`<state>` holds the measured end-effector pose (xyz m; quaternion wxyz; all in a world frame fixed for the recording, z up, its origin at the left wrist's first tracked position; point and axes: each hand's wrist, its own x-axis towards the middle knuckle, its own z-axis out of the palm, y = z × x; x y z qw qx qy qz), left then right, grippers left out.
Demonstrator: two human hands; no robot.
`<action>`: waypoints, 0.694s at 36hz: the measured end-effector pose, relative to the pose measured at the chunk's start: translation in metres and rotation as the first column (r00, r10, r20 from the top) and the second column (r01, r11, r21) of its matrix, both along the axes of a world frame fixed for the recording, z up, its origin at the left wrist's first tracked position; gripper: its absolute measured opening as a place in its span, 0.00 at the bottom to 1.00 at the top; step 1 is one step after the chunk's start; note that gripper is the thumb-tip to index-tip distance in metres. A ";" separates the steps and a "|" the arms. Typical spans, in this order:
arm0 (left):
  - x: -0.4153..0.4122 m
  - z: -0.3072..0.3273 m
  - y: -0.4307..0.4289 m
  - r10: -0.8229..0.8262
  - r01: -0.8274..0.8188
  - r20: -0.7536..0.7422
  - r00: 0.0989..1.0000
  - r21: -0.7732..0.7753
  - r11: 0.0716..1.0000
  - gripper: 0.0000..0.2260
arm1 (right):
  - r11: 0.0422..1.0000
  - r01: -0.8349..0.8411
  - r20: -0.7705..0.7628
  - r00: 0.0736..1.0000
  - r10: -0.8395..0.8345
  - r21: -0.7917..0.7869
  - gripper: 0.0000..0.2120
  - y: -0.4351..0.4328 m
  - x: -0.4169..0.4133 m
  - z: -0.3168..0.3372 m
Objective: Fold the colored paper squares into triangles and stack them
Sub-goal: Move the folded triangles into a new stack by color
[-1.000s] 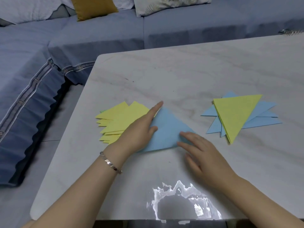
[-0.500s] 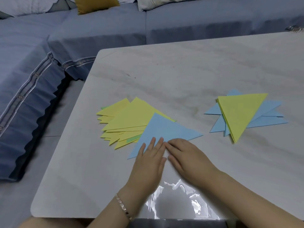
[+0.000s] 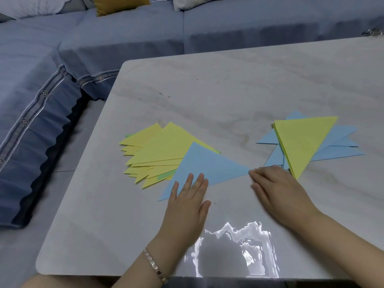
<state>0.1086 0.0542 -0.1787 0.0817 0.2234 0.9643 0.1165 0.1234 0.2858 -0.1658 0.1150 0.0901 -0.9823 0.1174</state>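
Observation:
A blue paper folded into a triangle (image 3: 207, 165) lies on the marble table (image 3: 207, 90), overlapping a fanned pile of yellow paper squares (image 3: 158, 150) to its left. My left hand (image 3: 187, 204) presses flat on the triangle's near edge with straight fingers. My right hand (image 3: 276, 190) lies flat with its fingertips at the triangle's right corner. To the right sits the stack of folded triangles (image 3: 336, 142), blue ones below and a yellow triangle (image 3: 303, 140) on top.
A blue sofa (image 3: 62, 59) wraps around the table's far and left sides, with cushions at the back. A bright glare patch (image 3: 234, 246) shines on the table's near edge. A small metal object (image 3: 372, 32) sits at the far right corner.
My right hand has slid right along the blue triangle's edge to its right corner. My left hand has stayed pressing the near edge.

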 end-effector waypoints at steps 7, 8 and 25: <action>0.005 0.016 0.042 -0.050 0.055 -0.153 0.987 0.031 0.998 0.16 | 0.997 0.072 -0.069 0.995 -0.075 -0.037 0.10 -0.009 -0.001 -0.007; 0.006 0.020 0.050 -0.090 0.096 -0.137 0.986 0.037 0.995 0.17 | 0.996 0.075 -0.066 0.995 -0.077 -0.038 0.11 -0.009 -0.001 -0.007; 0.015 0.019 -0.014 0.028 -0.023 -0.095 0.995 0.054 0.998 0.22 | 0.998 0.061 -0.055 0.997 -0.062 -0.027 0.14 -0.009 0.000 -0.008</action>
